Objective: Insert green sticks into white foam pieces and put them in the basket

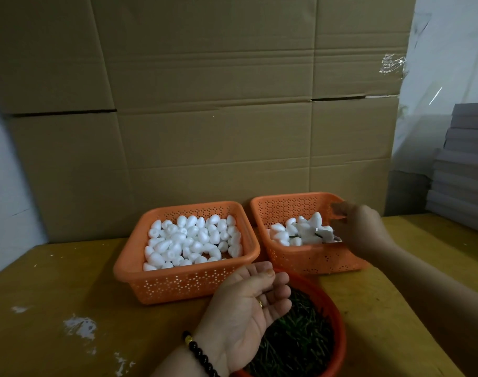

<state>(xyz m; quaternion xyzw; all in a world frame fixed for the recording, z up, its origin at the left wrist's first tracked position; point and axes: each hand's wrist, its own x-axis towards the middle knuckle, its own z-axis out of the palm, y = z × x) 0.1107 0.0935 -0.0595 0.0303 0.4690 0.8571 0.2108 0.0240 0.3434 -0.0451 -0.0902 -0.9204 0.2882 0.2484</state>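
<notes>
On the yellow bench the left orange basket is the landmark, heaped with plain white foam pieces. Just right of it a second orange basket holds foam pieces with green sticks in them. The right hand hovers over that second basket's right side, blurred, so I cannot tell its grip. In front of the landmark, the left hand lies palm up, fingers loosely apart, holding nothing, over a red bowl of green sticks.
</notes>
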